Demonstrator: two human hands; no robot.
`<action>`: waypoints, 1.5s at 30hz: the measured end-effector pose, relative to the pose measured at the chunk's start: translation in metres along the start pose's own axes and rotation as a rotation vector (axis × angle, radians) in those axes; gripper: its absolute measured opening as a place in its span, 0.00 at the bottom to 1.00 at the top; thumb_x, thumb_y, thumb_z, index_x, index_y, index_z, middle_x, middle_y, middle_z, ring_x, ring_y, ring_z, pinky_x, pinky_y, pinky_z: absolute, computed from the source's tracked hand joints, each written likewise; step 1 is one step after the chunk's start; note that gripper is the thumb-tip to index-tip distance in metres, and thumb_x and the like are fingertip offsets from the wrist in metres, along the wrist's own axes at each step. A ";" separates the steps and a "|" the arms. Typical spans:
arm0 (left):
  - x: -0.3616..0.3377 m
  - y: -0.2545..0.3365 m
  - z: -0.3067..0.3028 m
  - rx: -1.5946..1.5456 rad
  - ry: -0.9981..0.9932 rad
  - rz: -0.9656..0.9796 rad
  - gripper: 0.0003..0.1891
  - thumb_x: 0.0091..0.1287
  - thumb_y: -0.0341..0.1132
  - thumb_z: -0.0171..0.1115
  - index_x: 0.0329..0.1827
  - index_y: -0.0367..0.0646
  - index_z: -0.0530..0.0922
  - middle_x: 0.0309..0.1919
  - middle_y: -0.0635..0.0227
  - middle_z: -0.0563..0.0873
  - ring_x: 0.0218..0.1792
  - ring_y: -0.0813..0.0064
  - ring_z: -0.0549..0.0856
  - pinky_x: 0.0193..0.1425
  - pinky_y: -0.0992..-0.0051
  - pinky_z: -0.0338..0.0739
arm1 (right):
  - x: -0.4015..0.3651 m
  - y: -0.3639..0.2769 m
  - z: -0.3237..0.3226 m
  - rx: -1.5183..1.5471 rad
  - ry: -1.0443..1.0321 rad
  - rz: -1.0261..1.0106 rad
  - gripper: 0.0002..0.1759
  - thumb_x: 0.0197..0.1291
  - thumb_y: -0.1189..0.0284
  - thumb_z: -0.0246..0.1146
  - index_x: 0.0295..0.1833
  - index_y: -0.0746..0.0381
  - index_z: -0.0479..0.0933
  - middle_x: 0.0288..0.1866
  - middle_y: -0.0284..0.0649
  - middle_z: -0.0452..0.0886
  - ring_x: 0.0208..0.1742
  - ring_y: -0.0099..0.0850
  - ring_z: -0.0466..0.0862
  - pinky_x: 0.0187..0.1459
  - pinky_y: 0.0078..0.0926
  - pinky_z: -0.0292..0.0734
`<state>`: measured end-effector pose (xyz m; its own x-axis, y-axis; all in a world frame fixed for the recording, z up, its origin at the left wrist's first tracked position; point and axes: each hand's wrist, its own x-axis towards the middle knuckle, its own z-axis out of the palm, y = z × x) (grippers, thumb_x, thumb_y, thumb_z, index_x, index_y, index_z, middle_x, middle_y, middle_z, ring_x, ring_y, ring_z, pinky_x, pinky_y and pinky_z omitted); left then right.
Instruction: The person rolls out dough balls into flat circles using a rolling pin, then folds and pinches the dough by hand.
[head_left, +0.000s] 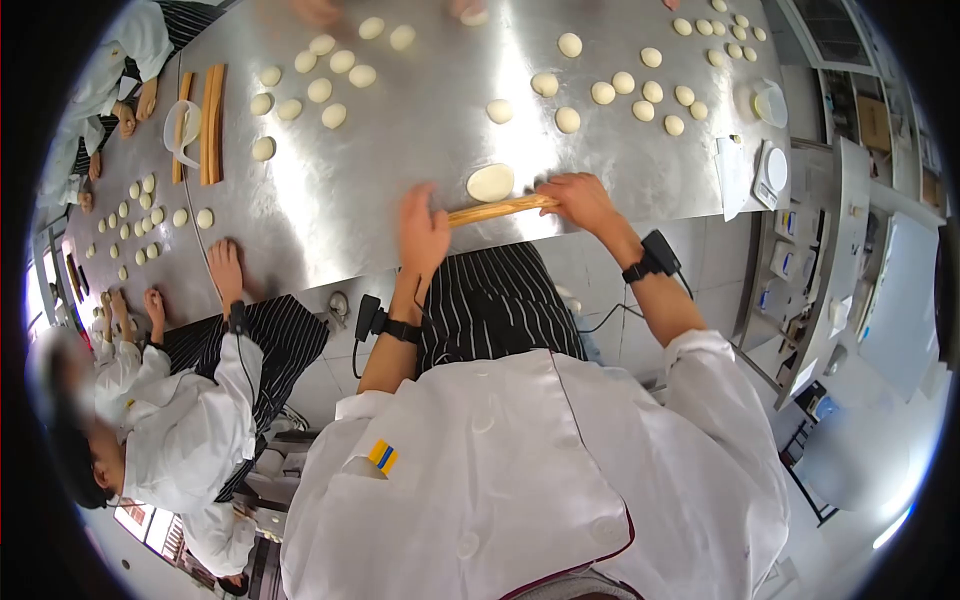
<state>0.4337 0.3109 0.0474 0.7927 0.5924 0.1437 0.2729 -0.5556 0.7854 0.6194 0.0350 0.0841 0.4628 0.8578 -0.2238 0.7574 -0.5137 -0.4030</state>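
Observation:
A wooden rolling pin (495, 211) lies across the front edge of the metal table, in front of me. My right hand (580, 200) has its fingers closed round the pin's right end. At the pin's left end is my left hand (424, 230), partly blurred, so its grip is unclear. Just beyond the pin lies a flattened oval piece of dough (490, 183), apart from both hands. Farther back, dough balls (499, 111) are scattered on the metal table (430, 130).
Wooden rods (212, 125) and a clear plastic container (184, 133) lie at the left. At the right are a white scale (771, 172), papers (731, 175) and a bowl (769, 104). A co-worker's hand (226, 268) rests on the left edge; other people's hands show at the far side.

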 end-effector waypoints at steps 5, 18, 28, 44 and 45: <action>-0.005 0.010 -0.001 0.215 -0.404 0.178 0.21 0.71 0.40 0.71 0.65 0.42 0.83 0.57 0.59 0.86 0.61 0.53 0.82 0.69 0.55 0.72 | 0.037 -0.006 0.009 0.029 0.043 -0.035 0.15 0.57 0.55 0.77 0.45 0.50 0.85 0.37 0.30 0.83 0.45 0.36 0.86 0.47 0.40 0.79; -0.020 -0.004 0.030 0.420 -0.244 0.195 0.28 0.75 0.39 0.67 0.78 0.46 0.78 0.72 0.60 0.79 0.73 0.52 0.74 0.77 0.47 0.66 | 0.020 -0.027 0.057 -0.041 0.220 0.130 0.39 0.71 0.59 0.69 0.84 0.56 0.66 0.76 0.42 0.73 0.81 0.41 0.69 0.81 0.64 0.49; -0.016 0.001 0.054 0.545 -0.098 0.108 0.29 0.80 0.42 0.53 0.80 0.39 0.72 0.75 0.56 0.76 0.71 0.46 0.73 0.77 0.45 0.61 | 0.047 -0.017 0.053 -0.044 0.273 0.088 0.38 0.74 0.57 0.63 0.83 0.63 0.65 0.78 0.45 0.71 0.78 0.44 0.69 0.80 0.63 0.54; 0.025 0.004 0.064 0.643 0.018 0.038 0.28 0.73 0.43 0.63 0.73 0.42 0.77 0.61 0.55 0.78 0.61 0.50 0.76 0.67 0.46 0.67 | 0.078 -0.003 0.050 -0.073 0.430 0.025 0.24 0.71 0.57 0.67 0.64 0.61 0.75 0.63 0.46 0.76 0.63 0.44 0.75 0.66 0.51 0.64; 0.028 0.003 0.066 0.656 0.021 0.034 0.28 0.72 0.44 0.63 0.74 0.43 0.77 0.59 0.56 0.79 0.61 0.51 0.76 0.66 0.47 0.67 | 0.080 -0.001 0.049 -0.071 0.441 0.010 0.24 0.70 0.55 0.68 0.61 0.60 0.76 0.60 0.44 0.77 0.62 0.43 0.76 0.64 0.50 0.65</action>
<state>0.4921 0.2874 0.0138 0.7977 0.5760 0.1788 0.5289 -0.8106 0.2515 0.6330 0.1051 0.0229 0.6109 0.7713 0.1786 0.7743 -0.5351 -0.3378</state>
